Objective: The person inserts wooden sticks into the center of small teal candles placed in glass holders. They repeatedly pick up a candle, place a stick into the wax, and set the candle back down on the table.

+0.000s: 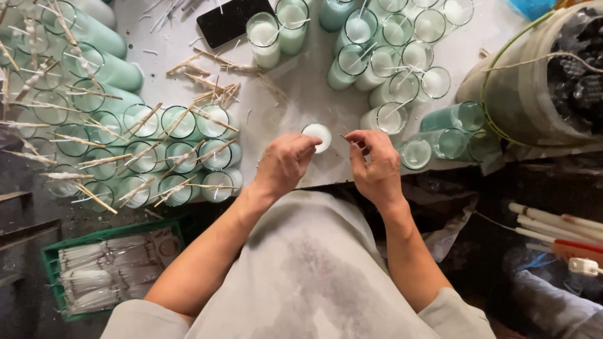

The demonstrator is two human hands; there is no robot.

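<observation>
A glass candle jar filled with white wax [318, 134] stands on the white worktable [295, 94] right in front of me. My left hand [284, 164] rests against its near side, fingers curled toward the rim. My right hand [375, 162] is just right of the jar, pinching a thin wooden stick [346, 134] between thumb and forefinger. Whether my left hand grips the jar or only touches it is unclear.
Many wax-filled glass jars with sticks laid across their rims [169, 157] crowd the left. More jars with wicks [389, 56] stand at the upper right. Loose sticks [213, 81], a black phone [229, 22], a bucket [540, 75] and a green crate of wicks [107, 270] are around.
</observation>
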